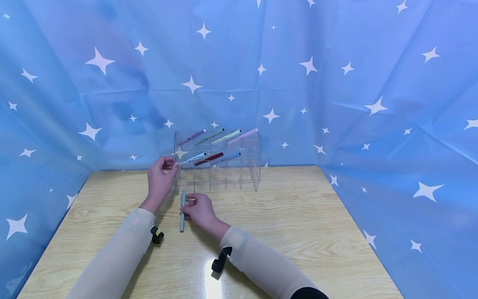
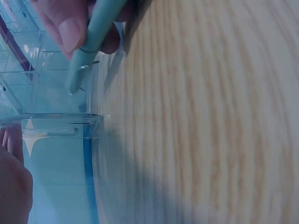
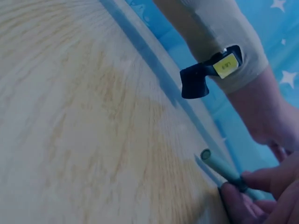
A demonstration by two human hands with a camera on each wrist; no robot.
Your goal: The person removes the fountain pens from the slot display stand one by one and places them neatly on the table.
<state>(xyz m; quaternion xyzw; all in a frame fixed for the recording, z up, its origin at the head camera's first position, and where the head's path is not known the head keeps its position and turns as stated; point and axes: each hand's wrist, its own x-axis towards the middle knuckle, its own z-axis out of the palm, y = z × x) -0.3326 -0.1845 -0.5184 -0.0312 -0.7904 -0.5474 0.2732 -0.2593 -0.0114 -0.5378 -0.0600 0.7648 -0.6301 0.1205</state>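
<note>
Left of centre, my right hand (image 1: 201, 210) pinched a pen (image 1: 182, 223); my left hand (image 1: 160, 178) touched the rack (image 1: 234, 180), grip unclear.

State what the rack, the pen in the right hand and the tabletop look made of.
The rack looks like clear, glossy plastic, probably acrylic: the backdrop shows through its walls and its edges catch light. The pen seems smooth, satin-finished plastic, evenly green with soft shading, though painted metal is possible. The tabletop shows pale wood grain and a bright reflection, so lacquered wood or wood-look laminate.
</note>
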